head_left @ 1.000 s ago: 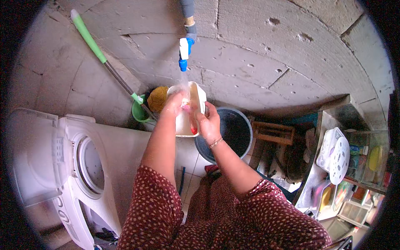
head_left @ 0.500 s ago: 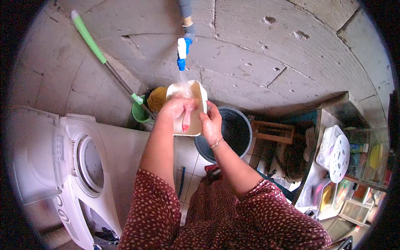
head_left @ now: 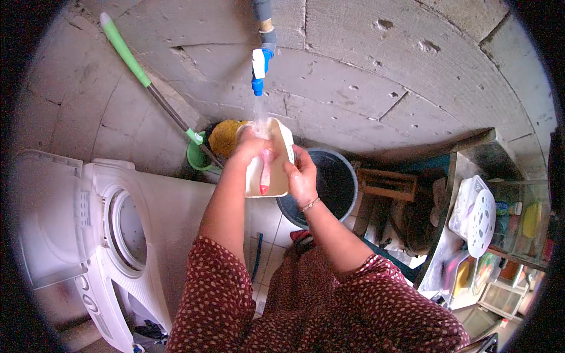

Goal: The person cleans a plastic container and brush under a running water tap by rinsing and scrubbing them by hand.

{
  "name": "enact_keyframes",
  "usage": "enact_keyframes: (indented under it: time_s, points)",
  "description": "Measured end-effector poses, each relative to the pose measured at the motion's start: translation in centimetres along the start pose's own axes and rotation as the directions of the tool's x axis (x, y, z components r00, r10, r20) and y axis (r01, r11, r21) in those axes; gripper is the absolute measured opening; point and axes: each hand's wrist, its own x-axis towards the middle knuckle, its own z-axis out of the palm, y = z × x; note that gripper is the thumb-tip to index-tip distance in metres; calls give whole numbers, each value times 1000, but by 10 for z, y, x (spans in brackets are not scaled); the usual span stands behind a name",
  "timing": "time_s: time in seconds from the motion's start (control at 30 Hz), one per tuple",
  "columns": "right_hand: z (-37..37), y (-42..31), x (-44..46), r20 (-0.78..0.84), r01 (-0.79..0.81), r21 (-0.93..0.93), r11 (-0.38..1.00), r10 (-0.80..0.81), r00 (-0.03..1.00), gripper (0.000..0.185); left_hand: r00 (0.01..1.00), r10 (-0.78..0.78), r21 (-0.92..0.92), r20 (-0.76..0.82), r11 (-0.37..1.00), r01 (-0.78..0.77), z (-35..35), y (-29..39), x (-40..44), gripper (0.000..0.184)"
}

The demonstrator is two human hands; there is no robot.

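A cream rectangular plastic container (head_left: 281, 187) is tilted under the running tap (head_left: 257, 85), its inside facing me. My right hand (head_left: 303, 175) grips its right rim, thumb on the near side and fingers behind. Inside it is my left hand (head_left: 253, 147), closed, in the falling water. From its fingers hangs a long pale-pink thing with a red tip (head_left: 264, 182); its kind I cannot make out. The water stream (head_left: 259, 110) lands at the container's upper end, by my left hand.
A dark round tub (head_left: 335, 182) stands behind my right hand. To the left are a white washing machine (head_left: 159, 206), a green-handled mop (head_left: 150, 88) and a green bucket (head_left: 199, 157). A wooden rack (head_left: 385, 183) and a metal counter (head_left: 438, 259) are on the right.
The container has moved slightly down in view, with its lower end nearer to me. My left hand has shifted a little within it. The tap is still running.
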Motion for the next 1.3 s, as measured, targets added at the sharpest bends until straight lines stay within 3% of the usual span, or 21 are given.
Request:
enact_keyframes:
  time_s: [0.03,0.13,0.23,0.27,0.33,0.43,0.47,0.57,0.6,0.7,0.73,0.83,0.87,0.97,1.0,1.1,1.13,1.23,1.3]
  points:
    - [-1,2,-1,-1,9,13,1000,-9,1000,48,999,-35,-15,20,999,36,-2,6,-1,44]
    - [0,-1,-4,12,14,24,1000,-15,1000,48,973,-101,-25,-207,995,98,5,-9,13,26]
    - [-5,-9,-5,37,1,-16,1000,0,999,49,963,-226,-164,-147,966,201,6,-10,12,23]
    - [-4,-9,-5,35,8,-21,1000,-7,999,49,982,-185,-392,-27,906,160,7,-16,12,24]
    - [-4,-11,-4,30,6,-20,1000,-6,1000,49,986,-18,-770,165,622,140,8,-22,7,26]
    - [-3,-13,-6,22,-15,-8,1000,15,1000,47,941,-8,-623,340,747,232,4,-10,-13,29]
    - [-3,-13,-8,21,-14,-10,1000,14,1000,47,928,-100,-483,360,831,277,11,-28,0,28]
    - [-3,1,-5,-24,-28,10,1000,28,999,44,912,-218,-475,346,798,371,12,-7,-7,28]
    - [-2,2,-5,-47,-37,22,999,38,998,43,930,-240,-606,278,707,364,13,-5,-9,26]
    - [-3,1,1,-56,-124,124,985,131,990,42,905,-219,-800,366,423,426,2,0,-12,28]
    - [-2,-1,2,-77,-140,97,985,148,986,42,908,-148,-787,391,457,414,4,1,-17,29]
    - [7,19,16,-218,12,-42,999,-21,976,40,851,-93,-564,517,711,420,11,-9,-26,28]
    - [10,17,15,-251,-27,71,997,44,967,41,887,-263,-446,379,789,424,20,2,-36,19]
    - [3,17,21,-222,38,36,999,-29,975,39,923,-334,-259,193,890,376,15,12,-32,23]
    - [3,15,23,-210,33,125,992,-6,978,37,897,-396,-205,196,878,432,10,21,-34,26]
    - [-1,4,28,-200,-30,236,971,78,977,36,970,-146,-523,192,821,227,11,7,-28,10]
    - [-2,1,29,-206,-33,253,967,87,975,36,943,18,-602,333,773,198,6,2,-26,11]
    - [-2,-5,31,-166,3,275,961,44,985,37,904,33,-545,425,807,227,-4,6,-33,9]
    - [-1,-8,32,-149,32,229,973,2,989,37,935,-133,-322,328,915,244,-4,16,-38,14]
